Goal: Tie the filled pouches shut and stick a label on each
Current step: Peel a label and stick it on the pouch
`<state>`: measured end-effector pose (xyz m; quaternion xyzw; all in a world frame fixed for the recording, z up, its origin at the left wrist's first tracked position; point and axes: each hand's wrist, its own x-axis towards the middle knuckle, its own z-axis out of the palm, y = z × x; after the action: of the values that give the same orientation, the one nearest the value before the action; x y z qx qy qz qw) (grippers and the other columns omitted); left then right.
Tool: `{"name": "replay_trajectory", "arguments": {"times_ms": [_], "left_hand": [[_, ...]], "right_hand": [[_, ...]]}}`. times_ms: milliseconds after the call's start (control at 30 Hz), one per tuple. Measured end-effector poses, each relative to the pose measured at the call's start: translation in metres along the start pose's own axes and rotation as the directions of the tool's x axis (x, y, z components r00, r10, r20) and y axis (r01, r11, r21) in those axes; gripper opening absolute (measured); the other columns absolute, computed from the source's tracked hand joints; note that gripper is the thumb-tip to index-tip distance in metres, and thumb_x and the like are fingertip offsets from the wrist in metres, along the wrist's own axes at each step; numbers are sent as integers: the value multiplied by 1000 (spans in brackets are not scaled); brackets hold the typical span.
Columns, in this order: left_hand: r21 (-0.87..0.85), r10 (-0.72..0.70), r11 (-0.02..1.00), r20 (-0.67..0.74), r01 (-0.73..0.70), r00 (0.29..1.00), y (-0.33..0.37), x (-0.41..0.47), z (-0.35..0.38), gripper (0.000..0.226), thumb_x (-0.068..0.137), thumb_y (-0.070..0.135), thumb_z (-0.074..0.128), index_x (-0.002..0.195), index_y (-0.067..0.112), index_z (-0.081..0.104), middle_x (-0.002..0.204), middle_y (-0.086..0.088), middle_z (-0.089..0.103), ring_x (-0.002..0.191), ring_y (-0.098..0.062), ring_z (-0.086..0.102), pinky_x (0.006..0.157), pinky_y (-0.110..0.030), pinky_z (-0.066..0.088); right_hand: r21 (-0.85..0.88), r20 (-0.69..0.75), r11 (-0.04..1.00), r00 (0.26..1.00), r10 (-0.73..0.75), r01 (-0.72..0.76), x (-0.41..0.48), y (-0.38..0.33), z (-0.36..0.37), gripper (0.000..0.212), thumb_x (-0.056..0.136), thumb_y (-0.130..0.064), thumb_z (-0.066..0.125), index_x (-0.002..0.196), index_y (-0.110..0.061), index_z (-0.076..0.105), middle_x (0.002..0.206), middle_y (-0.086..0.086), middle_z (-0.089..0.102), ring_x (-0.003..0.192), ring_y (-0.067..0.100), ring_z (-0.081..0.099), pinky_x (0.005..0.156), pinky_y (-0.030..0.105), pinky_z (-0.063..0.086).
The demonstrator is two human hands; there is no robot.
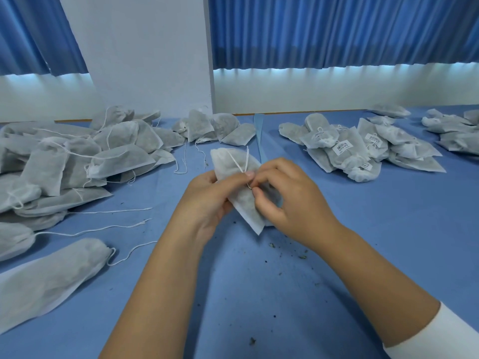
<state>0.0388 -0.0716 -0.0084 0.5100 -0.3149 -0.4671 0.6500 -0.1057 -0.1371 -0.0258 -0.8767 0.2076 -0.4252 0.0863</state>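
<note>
Over the blue surface [259,294] the left hand [207,200] grips a filled pouch [223,159] while the right hand [287,200] pinches its drawstring [237,163], seemingly mid-knot; next it likely needs pulling snug, then labelling.

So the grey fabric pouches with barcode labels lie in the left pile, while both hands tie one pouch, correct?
No: the head view shows the labelled grey fabric pouches in the right pile. The left hand and right hand do tie one pouch.
</note>
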Motion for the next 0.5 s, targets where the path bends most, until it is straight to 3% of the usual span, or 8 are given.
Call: {"name": "replay_trajectory", "arguments": {"times_ms": [133, 267, 367, 433, 500], "left_hand": [[23, 66, 998, -149, -63, 987, -7, 6, -2, 3, 89, 3, 68, 90, 2, 71, 80, -7, 76, 71, -13, 73, 70, -24, 61], [-11, 156, 986, -304, -167, 940, -4, 13, -16, 9, 94, 6, 63, 90, 12, 68, 77, 5, 76, 73, -8, 72, 69, -21, 59], [-57, 193, 971, -394, -234, 899, -3, 17, -23, 9, 97, 9, 61, 103, 11, 67, 95, -1, 74, 86, -12, 71, 75, -22, 59], [-68, 195, 967, -421, -245, 886, -4, 19, -24, 15, 98, 11, 59, 113, 10, 65, 106, -4, 72, 95, -14, 70, 77, -22, 58], [-76, 188, 968, -420, -241, 888, -4, 20, -24, 13, 100, 13, 57, 110, 14, 65, 107, -2, 72, 93, -11, 70, 73, -21, 58]], "right_hand": [[138, 28, 984, 994, 110, -113, 3, 8, -2, 9, 88, -9, 65, 95, -13, 70, 104, -2, 60, 98, 10, 57, 84, 22, 47], [211, 86, 888, 912, 400, -409, 10, 28, -20, 23, 85, -5, 61, 84, -28, 67, 95, -11, 53, 89, 1, 54, 71, 11, 42], [171, 254, 884, 887, 386, -434, 6, 36, -31, 24, 80, -8, 66, 79, -31, 67, 95, -4, 56, 86, 5, 55, 70, 13, 41], [123, 388, 910, 863, 323, -396, 1, 36, -33, 24, 77, -11, 71, 85, -34, 68, 101, -4, 54, 91, 4, 53, 76, 15, 44], [65, 472, 931, 834, 288, -358, -2, 37, -30, 30, 78, -15, 73, 95, -39, 66, 109, -12, 48, 103, 1, 48, 86, 16, 43]]}}
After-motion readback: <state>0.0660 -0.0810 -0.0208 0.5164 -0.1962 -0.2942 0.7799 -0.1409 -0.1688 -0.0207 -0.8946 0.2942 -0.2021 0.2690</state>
